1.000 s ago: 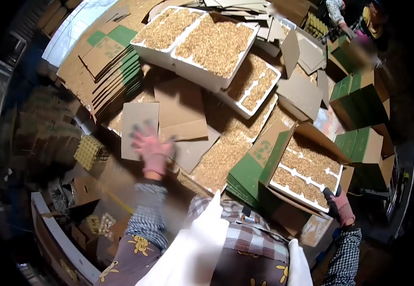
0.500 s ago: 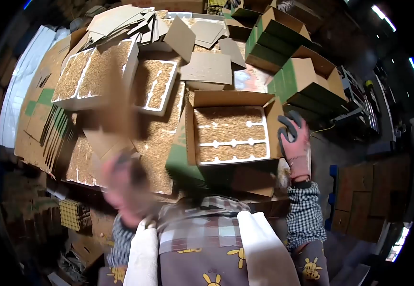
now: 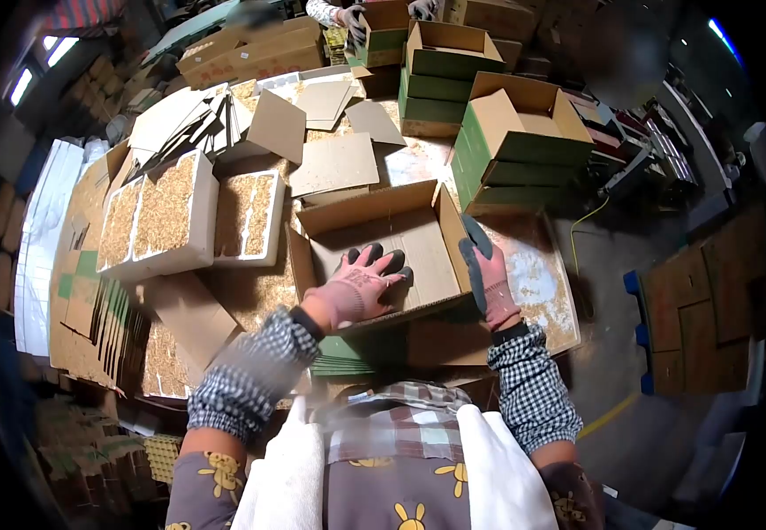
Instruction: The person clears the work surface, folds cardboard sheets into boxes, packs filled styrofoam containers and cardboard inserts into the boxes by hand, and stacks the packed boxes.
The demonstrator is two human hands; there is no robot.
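In front of me sits an open cardboard box (image 3: 369,205) with green on its outside. A flat brown cardboard sheet (image 3: 418,252) lies inside it, hiding the contents. My left hand (image 3: 356,287), in a pink glove with dark fingertips, is spread palm down over the sheet at the box's near left. Gloved the same way, my right hand (image 3: 489,278) rests against the right side of the box, fingers stretched out along the wall.
White foam trays (image 3: 166,212) with brown granular filling stand at left. Loose cardboard sheets (image 3: 334,163) lie behind the box. Stacked green boxes (image 3: 524,146) stand at back right. Another person's gloved hand (image 3: 354,22) touches a box at the far side. A pallet of cartons (image 3: 696,314) is at right.
My left hand has moved from the left into the box. A cardboard sheet now covers the filled white tray seen there before. My right hand stays at the box's right side.
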